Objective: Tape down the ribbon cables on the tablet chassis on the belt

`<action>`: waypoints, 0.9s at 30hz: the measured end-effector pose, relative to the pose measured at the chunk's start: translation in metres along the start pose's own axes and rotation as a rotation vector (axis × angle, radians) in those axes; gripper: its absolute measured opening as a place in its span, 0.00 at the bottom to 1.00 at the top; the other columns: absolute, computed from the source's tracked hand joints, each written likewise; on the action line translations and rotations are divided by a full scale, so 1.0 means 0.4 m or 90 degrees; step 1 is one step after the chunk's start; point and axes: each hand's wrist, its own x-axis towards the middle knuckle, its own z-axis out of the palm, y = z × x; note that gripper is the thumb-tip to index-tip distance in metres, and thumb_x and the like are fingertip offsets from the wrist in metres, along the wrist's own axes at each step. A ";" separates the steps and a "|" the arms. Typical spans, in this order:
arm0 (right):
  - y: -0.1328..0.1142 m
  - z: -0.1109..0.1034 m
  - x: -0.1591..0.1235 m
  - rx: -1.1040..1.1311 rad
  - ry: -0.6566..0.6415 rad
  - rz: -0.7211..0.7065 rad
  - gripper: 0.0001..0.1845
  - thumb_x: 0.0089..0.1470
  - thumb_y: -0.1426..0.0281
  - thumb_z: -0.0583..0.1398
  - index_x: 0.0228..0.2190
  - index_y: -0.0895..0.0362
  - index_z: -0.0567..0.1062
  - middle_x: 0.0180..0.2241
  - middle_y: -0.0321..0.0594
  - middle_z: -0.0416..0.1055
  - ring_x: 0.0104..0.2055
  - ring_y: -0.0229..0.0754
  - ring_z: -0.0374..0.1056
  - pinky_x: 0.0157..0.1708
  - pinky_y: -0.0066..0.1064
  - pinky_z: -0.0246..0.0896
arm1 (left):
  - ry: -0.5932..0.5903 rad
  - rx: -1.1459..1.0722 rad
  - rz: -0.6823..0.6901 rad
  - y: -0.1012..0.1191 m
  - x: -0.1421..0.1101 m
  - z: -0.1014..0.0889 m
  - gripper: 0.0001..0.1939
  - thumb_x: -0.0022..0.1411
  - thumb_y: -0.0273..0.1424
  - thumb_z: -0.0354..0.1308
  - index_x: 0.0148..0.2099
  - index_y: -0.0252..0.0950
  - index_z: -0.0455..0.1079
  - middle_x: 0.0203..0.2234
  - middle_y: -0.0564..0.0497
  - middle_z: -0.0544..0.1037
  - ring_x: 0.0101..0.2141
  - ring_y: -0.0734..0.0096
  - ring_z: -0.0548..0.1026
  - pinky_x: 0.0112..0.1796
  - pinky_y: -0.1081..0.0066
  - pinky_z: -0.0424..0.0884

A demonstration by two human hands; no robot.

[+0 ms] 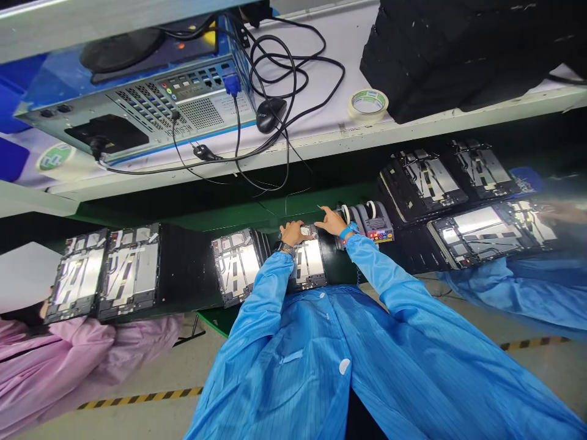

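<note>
An opened tablet (310, 264) with bright silver battery plates lies on the dark bench directly in front of me. My left hand (292, 234) rests on its upper edge, fingers spread over the parts there. Just right of that edge is my right hand (334, 221), its thumb close to the tablet corner. A thin pale tip sticks out by the right index finger; what it belongs to is hidden in the hand. Beside my right wrist stands a tape dispenser (380, 234) with white rolls and a lit red display. Another opened tablet (237, 267) lies left of my left forearm.
More opened tablets (131, 269) lie at left, near a person in a pink sleeve (92, 342). At right are stacked tablets (428, 180) and a person's blue sleeve (527, 293). The shelf above holds a computer case (183, 110), cables, a mouse (270, 115) and a tape roll (353, 113).
</note>
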 end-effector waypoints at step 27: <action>-0.218 0.200 -0.061 0.053 -0.090 -0.263 0.32 0.51 0.81 0.55 0.58 0.53 0.67 0.38 0.36 0.73 0.41 0.43 0.69 0.42 0.30 0.61 | 0.336 -0.521 -0.273 -0.136 -0.182 0.185 0.19 0.66 0.31 0.58 0.58 0.34 0.68 0.55 0.39 0.75 0.51 0.65 0.76 0.54 0.65 0.71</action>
